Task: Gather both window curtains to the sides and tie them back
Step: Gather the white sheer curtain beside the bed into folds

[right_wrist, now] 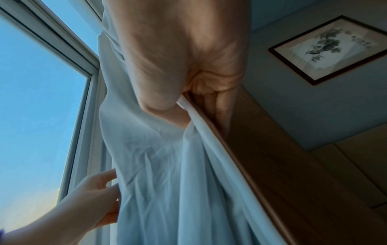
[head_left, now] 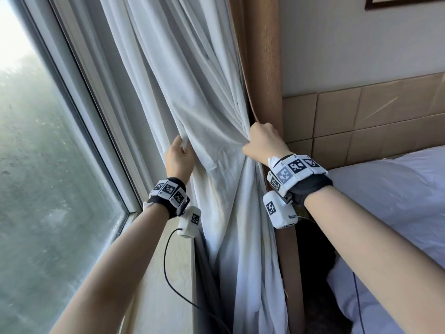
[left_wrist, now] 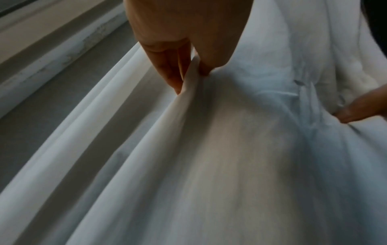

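Against the brown drape [head_left: 262, 68] at the window's right side hangs the white curtain [head_left: 212, 131], its long axis vertical, bunched at the right hand [head_left: 263, 143]. That fist clenches the gathered folds. At nine o'clock from it, the left hand [head_left: 180, 158] pinches the free edge, thumb against fingers [left_wrist: 167, 69]. Judging so, that edge must travel toward three o'clock. Only the left wrist view shows the pinch; only the right wrist view shows brown fabric inside the fist. No tie-back is visible.

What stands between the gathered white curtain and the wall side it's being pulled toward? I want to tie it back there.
Nothing visible does. The right hand grips the white curtain, bunched right against the brown drape at the wall; the left hand pinches its window-side fold. No tieback is visible.
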Action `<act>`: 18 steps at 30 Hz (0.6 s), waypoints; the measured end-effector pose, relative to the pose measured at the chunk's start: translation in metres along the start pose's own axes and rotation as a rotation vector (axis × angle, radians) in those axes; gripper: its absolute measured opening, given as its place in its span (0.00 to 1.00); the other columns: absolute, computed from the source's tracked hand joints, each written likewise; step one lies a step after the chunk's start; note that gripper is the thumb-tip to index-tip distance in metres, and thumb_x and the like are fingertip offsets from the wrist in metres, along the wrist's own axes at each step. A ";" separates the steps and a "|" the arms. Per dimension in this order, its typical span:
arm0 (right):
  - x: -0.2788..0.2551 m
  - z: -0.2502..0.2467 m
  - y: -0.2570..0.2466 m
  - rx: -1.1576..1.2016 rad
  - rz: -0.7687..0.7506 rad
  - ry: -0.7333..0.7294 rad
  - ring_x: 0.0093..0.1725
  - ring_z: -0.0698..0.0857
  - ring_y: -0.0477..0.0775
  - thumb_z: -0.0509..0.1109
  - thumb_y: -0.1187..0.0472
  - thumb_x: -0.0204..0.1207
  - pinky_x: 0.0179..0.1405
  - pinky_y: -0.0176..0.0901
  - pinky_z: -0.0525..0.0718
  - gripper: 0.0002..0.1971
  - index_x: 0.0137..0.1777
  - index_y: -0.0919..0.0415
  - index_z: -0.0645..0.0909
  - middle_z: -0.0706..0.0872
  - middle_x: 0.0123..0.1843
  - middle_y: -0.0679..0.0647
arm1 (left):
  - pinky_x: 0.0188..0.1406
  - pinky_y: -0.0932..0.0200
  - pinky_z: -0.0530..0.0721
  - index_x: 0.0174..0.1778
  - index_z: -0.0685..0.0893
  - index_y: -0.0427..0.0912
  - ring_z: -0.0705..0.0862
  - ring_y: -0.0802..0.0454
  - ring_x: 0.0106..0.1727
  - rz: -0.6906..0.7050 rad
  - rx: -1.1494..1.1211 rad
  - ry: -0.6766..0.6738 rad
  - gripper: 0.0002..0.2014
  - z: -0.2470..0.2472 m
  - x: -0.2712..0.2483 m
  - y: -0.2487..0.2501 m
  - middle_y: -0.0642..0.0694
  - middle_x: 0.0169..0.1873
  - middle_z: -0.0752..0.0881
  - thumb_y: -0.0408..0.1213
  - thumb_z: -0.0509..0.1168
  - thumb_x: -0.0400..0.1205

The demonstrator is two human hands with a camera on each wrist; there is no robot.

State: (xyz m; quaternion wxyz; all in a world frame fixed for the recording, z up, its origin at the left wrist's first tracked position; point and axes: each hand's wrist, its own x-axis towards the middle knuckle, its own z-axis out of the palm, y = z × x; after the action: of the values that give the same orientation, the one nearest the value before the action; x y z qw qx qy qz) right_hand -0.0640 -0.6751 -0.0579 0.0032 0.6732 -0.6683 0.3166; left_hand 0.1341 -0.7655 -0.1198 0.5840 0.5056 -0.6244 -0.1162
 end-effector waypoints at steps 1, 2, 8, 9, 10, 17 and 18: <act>0.001 0.000 0.001 0.002 0.001 0.000 0.39 0.78 0.63 0.63 0.71 0.71 0.36 0.47 0.75 0.12 0.31 0.63 0.63 0.71 0.33 0.56 | 0.22 0.58 0.60 0.32 0.69 0.38 0.60 0.51 0.24 0.003 0.050 -0.001 0.15 -0.001 0.004 0.000 0.46 0.22 0.66 0.41 0.57 0.83; 0.002 0.000 0.002 0.002 0.004 0.001 0.39 0.79 0.63 0.63 0.71 0.71 0.36 0.47 0.75 0.12 0.31 0.64 0.63 0.72 0.33 0.56 | 0.23 0.57 0.61 0.29 0.68 0.41 0.61 0.49 0.24 0.013 0.108 0.005 0.17 -0.001 0.007 0.000 0.46 0.22 0.67 0.42 0.56 0.84; 0.003 -0.001 0.008 0.006 0.012 0.012 0.37 0.78 0.64 0.64 0.70 0.70 0.36 0.47 0.77 0.12 0.30 0.64 0.64 0.72 0.32 0.56 | 0.38 0.51 0.76 0.48 0.83 0.49 0.81 0.33 0.40 0.016 0.453 0.026 0.13 -0.014 0.015 0.000 0.40 0.35 0.84 0.35 0.53 0.79; 0.003 -0.001 0.008 0.006 0.014 0.014 0.37 0.78 0.64 0.64 0.70 0.70 0.36 0.47 0.76 0.12 0.30 0.64 0.64 0.72 0.32 0.56 | 0.40 0.51 0.77 0.53 0.84 0.52 0.83 0.34 0.44 0.024 0.477 0.040 0.15 -0.019 0.016 -0.003 0.40 0.40 0.87 0.36 0.54 0.80; 0.004 -0.001 0.008 0.005 0.016 0.012 0.37 0.78 0.64 0.64 0.69 0.70 0.36 0.47 0.76 0.12 0.31 0.64 0.64 0.72 0.32 0.56 | 0.41 0.51 0.77 0.54 0.84 0.53 0.84 0.34 0.46 0.033 0.482 0.064 0.15 -0.022 0.016 -0.007 0.40 0.44 0.88 0.36 0.54 0.81; 0.001 0.005 -0.004 -0.013 0.009 0.013 0.43 0.82 0.66 0.63 0.71 0.72 0.37 0.47 0.74 0.10 0.34 0.64 0.66 0.72 0.35 0.56 | 0.36 0.56 0.67 0.40 0.76 0.36 0.79 0.39 0.39 0.099 0.124 0.216 0.07 -0.028 -0.014 -0.008 0.41 0.34 0.81 0.31 0.55 0.82; 0.001 0.005 -0.005 -0.016 0.004 0.019 0.45 0.83 0.67 0.64 0.70 0.73 0.37 0.47 0.74 0.07 0.37 0.65 0.67 0.75 0.37 0.57 | 0.34 0.57 0.65 0.37 0.72 0.38 0.75 0.44 0.34 0.149 0.094 0.191 0.08 -0.028 -0.022 0.002 0.45 0.31 0.77 0.31 0.56 0.83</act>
State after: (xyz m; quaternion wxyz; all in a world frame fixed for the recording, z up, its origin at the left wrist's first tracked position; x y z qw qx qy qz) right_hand -0.0569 -0.6775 -0.0595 0.0141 0.6688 -0.6720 0.3177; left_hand 0.1531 -0.7354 -0.1234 0.6234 0.4934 -0.6066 0.0053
